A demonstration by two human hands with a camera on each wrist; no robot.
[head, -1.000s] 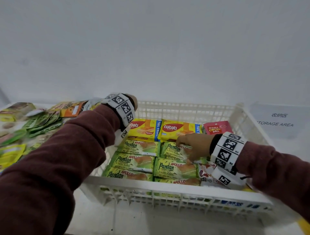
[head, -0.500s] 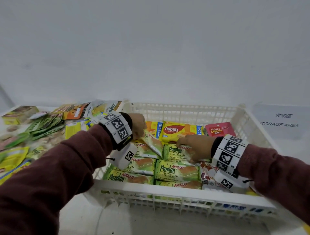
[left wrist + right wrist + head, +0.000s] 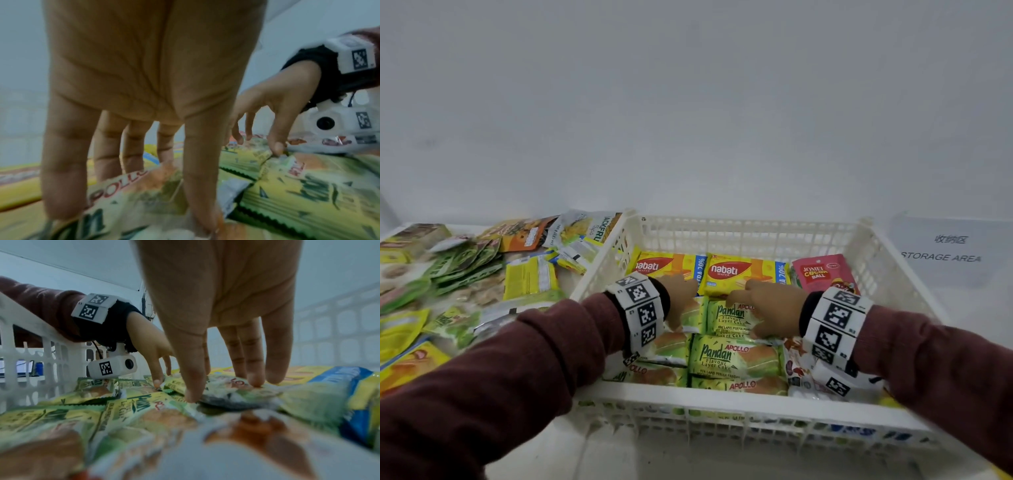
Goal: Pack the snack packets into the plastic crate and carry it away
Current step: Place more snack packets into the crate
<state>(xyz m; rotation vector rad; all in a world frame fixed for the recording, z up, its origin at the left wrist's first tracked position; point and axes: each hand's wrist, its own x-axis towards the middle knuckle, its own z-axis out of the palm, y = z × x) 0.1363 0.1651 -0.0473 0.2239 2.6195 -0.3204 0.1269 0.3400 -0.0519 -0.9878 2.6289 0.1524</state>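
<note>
A white plastic crate [image 3: 753, 407] with latticed walls is seen upright, partly filled with snack packets laid flat. Green pandan cake packets [image 3: 734, 358] are packed in rows across its near part, two yellow wafer packets [image 3: 743, 274] are set side by side along the far wall, and a red cocoa ball packet [image 3: 822, 272] is placed in the far right corner. More loose packets [image 3: 465, 274] are scattered just left of the crate.
</note>
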